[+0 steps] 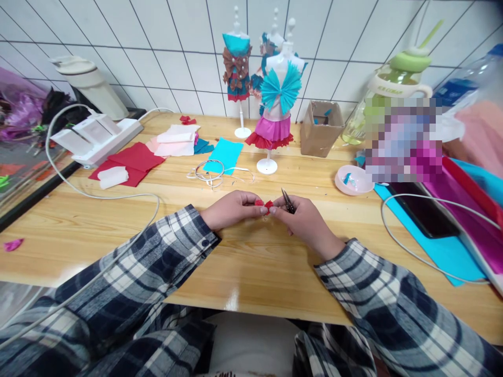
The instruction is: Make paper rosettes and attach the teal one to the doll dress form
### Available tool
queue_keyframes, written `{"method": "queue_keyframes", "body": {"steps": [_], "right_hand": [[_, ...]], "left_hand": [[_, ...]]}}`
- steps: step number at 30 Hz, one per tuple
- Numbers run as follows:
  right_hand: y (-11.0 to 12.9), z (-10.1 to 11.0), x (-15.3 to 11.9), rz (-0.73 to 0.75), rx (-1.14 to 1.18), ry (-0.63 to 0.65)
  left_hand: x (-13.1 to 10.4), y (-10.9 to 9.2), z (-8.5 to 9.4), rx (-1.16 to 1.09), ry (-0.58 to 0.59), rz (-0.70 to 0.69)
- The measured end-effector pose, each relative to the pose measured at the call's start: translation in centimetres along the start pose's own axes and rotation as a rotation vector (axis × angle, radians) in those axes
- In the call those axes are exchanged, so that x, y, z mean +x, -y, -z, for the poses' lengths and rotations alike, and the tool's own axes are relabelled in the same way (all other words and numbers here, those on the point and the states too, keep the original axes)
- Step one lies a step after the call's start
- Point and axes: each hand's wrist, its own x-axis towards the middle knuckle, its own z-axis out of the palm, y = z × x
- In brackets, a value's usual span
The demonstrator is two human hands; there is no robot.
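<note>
Between my two hands, above the middle of the table [251,262], is a small piece of red crepe paper [269,204]. My left hand [238,209] pinches its left side between thumb and fingers. The thumb and fingertips of my right hand [306,220] close on its right side. Tucked in that same right hand is a dark pointed metal tool [288,201], perhaps small scissors, its tips facing up and away. Beyond my hands stands a small white dress form [271,99] with a turquoise pleated paper bow and a pink and red paper skirt.
Looped cord [210,174], a turquoise paper sheet [225,155] and red paper [135,159] lie behind my left hand. A power strip [108,144] trails a white cable. To the right are a cardboard box [321,128], a pink bowl [353,180], a phone [424,212] and a bottle [393,94].
</note>
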Motion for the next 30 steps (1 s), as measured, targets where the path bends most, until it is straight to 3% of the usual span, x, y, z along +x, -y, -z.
{"method": "queue_keyframes", "body": {"steps": [8,17,22,26,30], "right_hand": [[0.3,0.1,0.0,-0.009,-0.019,-0.017],[0.3,0.2,-0.1,0.0,-0.001,-0.023],[0.0,-0.1,-0.3,-0.05,0.194,0.014],[0.1,-0.5,-0.6,-0.099,0.142,0.169],[0.2,-0.5,-0.6,-0.078,0.079,0.146]], "left_hand": [[-0.1,0.1,0.1,-0.121,0.019,0.019],[0.1,0.4,0.0,-0.075,-0.059,-0.002],[0.5,1.0,0.0,-0.367,-0.158,0.001],[0.6,1.0,0.1,-0.564,-0.159,0.0],[0.6,1.0,0.1,-0.593,-0.147,0.018]]}}
